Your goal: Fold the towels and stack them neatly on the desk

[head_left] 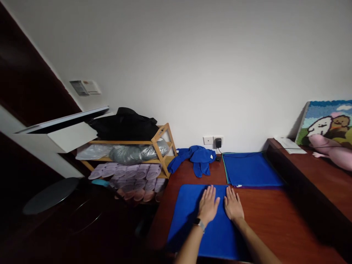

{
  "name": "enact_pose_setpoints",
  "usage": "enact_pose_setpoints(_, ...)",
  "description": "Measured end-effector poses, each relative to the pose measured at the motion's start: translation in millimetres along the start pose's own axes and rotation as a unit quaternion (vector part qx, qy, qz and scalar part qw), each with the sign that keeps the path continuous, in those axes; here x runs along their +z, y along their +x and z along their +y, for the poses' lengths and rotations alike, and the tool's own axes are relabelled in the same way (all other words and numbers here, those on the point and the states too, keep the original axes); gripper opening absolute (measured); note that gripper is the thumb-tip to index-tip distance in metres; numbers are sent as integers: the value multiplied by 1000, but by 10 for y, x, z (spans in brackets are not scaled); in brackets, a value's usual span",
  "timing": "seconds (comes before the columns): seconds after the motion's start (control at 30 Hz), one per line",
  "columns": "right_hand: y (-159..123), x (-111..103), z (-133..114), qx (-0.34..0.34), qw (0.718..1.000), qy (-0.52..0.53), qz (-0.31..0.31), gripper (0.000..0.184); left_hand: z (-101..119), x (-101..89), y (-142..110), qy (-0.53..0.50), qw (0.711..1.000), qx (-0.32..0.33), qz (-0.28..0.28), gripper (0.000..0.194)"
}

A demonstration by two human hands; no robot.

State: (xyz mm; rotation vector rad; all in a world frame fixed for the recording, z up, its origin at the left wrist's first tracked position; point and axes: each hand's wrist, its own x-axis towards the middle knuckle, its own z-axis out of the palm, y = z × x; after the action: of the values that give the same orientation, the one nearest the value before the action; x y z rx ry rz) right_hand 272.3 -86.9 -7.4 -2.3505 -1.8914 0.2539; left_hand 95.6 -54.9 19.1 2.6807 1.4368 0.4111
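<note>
A blue cloth (pixel 187 205) lies spread flat on the reddish-brown wooden table (pixel 264 209). Pressed on its upper middle, my left hand (pixel 208 206) has its fingers stretched out and wears a watch at the wrist. My right hand (pixel 233 206) lies flat at the cloth's upper right part, fingers extended, apart from the left. Behind the hands to the right is another blue cloth (pixel 250 168), laid flat with a green edge and a small white tag. Crumpled blue cloths (pixel 202 157) sit at the table's back left.
A wooden rack (pixel 162 146) at left holds a black bag (pixel 123 124), plastic-wrapped items and several slippers (pixel 126 172). A round stool (pixel 52 194) stands lower left. A plugged black charger (pixel 217 143) is on the wall. At right, a raised surface bears a pink plush toy (pixel 335 152) and a picture (pixel 327 121).
</note>
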Motion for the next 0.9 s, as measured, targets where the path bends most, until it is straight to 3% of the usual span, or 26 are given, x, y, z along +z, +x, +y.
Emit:
enact_pose_setpoints(0.07, -2, 2, 13, -9, 1000, -1, 3, 65, 242, 180, -6, -24, 999, 4, -26, 63)
enact_pose_setpoints(0.13, 0, 20, 23, -13, 1000, 1, 7, 65, 234, 264, -75, -28, 999, -5, -33, 64)
enact_pose_setpoints(0.2, 3, 44, 25, -7, 1000, 6, 10, 66, -5, 226, -201, -17, 999, -28, -34, 65)
enact_pose_setpoints(0.4, 4, 52, -2, 9, 1000, 10, 5, 66, -1101, -97, -750, 50, 981, -190, -4, 68)
enact_pose_setpoints(0.5, 14, -30, -42, 15, 1000, 6, -8, 65, -1330, -94, -908, 70, 976, -208, 21, 66)
enact_pose_setpoints(0.63, -107, -161, -85, 32, 999, 10, -14, 65, -1364, -68, -931, 79, 975, -205, 35, 66)
enact_pose_setpoints(0.77, -512, -87, -76, 28, 999, 22, 11, 66, -1263, -169, -865, 97, 975, -194, 48, 64)
enact_pose_setpoints(0.83, -724, 20, -66, 16, 999, 33, 14, 67, -1032, -200, -807, 101, 976, -175, 78, 62)
enact_pose_setpoints(0.9, -867, 108, -64, 9, 999, 41, 11, 67, -636, -169, -745, 82, 984, -125, 99, 60)
